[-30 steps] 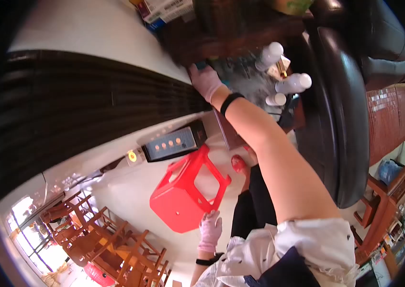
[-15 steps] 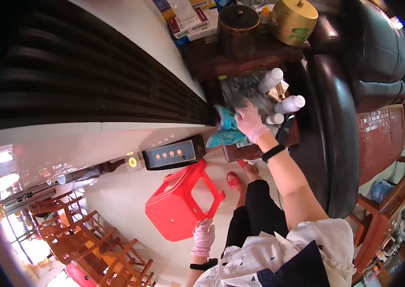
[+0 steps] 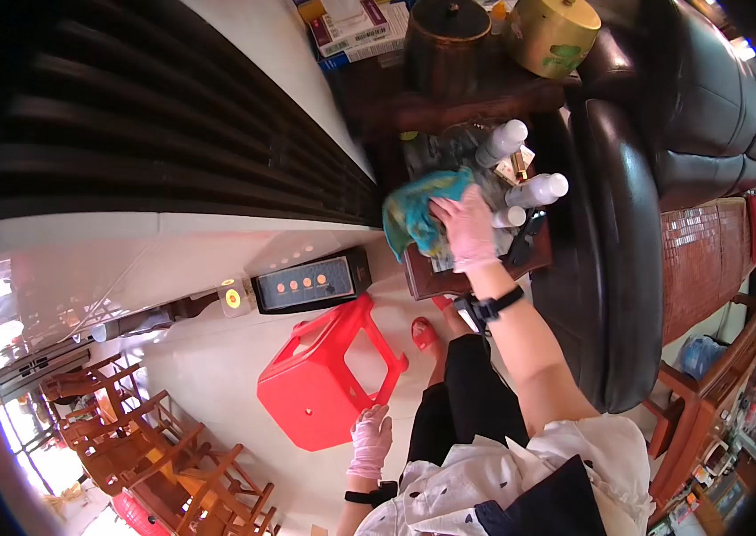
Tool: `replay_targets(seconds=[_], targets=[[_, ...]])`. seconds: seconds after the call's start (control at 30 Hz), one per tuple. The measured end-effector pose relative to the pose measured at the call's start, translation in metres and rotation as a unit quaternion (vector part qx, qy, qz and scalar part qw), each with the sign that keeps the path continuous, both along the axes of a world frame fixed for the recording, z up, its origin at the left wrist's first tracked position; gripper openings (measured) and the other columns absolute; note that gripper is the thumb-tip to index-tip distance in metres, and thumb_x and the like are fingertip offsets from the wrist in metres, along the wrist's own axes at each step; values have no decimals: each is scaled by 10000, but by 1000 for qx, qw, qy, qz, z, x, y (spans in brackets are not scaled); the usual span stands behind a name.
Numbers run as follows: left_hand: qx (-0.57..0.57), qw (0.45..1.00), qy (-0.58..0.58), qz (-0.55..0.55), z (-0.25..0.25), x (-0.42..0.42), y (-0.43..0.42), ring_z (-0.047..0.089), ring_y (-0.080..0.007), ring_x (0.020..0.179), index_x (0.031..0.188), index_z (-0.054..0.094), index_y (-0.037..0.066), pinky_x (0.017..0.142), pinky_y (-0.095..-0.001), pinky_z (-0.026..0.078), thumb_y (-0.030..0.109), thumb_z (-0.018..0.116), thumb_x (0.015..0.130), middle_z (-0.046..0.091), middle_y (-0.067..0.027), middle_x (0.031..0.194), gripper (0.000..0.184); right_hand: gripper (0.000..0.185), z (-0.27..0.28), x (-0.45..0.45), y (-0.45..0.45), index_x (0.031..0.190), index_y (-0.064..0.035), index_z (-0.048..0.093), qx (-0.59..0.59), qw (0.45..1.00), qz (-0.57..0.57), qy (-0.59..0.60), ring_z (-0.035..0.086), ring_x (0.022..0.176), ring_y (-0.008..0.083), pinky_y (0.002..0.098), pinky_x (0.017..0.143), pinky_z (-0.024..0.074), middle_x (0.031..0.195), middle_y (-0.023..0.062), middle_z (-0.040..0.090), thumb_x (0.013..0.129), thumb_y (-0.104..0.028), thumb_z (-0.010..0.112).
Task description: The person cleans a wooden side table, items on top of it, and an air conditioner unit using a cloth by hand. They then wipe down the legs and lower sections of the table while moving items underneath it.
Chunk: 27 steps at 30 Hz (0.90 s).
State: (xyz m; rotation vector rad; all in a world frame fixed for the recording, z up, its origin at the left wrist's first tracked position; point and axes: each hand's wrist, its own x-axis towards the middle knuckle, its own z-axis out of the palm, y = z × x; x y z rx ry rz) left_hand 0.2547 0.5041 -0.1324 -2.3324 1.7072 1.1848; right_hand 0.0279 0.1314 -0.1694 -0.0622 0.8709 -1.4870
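Note:
My right hand (image 3: 467, 225), in a pink glove, grips a teal patterned cloth (image 3: 421, 213) on the dark wooden side table's lower surface (image 3: 429, 283). Most of the cloth spreads to the left of the fingers. White-capped bottles (image 3: 536, 191) and a smaller white-capped container (image 3: 509, 217) stand just right of this hand; another tall bottle (image 3: 501, 143) is farther back. My left hand (image 3: 369, 439), also gloved in pink, hangs beside the red plastic stool (image 3: 311, 406), fingers loosely bent and slightly apart. Whether it touches the stool I cannot tell.
A dark lidded pot (image 3: 447, 49), a golden canister (image 3: 554, 36) and boxes (image 3: 360, 31) occupy the upper surface. A black leather sofa (image 3: 624, 250) borders the table on the right. Along the wall lies a dark box (image 3: 311, 284); wooden chairs (image 3: 150, 429) stand at lower left.
The cloth has spread out over the surface near the right hand, its upper part now farther back and right. The left hand keeps its place by the stool. The view has shifted slightly.

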Motion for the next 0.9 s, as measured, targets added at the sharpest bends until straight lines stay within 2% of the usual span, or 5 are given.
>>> replay_targets(seconds=[0.17,0.33,0.5,0.8,0.9], targets=[[37,999,20,9,-14,8,16,546,-301,1156,1141,665,159,996,-453,390,217,615,835,633,-88,1195,315,153,-27,67,-59,959,-111,620,-282,546,159,773,591,902,270,409,714,434,952,119,624,832,-75,542],[39,999,29,21,-2,11,21,564,-301,1129,1132,666,148,995,-433,405,202,613,834,641,-93,1175,307,243,-26,101,-108,1028,-178,648,-76,133,420,895,620,862,210,344,589,425,995,51,631,799,-105,611],[72,997,30,-16,-7,6,28,591,-284,1091,1105,676,131,961,-435,437,197,619,828,649,-105,1151,290,203,-141,110,-142,983,-99,673,-230,133,325,908,679,808,239,375,561,469,994,62,673,787,-108,617],[13,1000,28,2,-12,-11,13,616,-276,1038,1062,691,143,899,-422,470,182,627,815,671,-97,1091,258,344,-30,36,-49,1006,-115,631,-265,650,105,705,541,994,321,449,882,441,993,90,619,664,-80,645],[2,999,32,-15,-6,-14,21,628,-258,1014,1050,697,150,892,-405,473,184,629,812,680,-83,1069,250,349,40,52,-54,1022,-142,635,-325,490,24,809,514,1017,272,514,948,344,979,44,624,675,-120,656]])
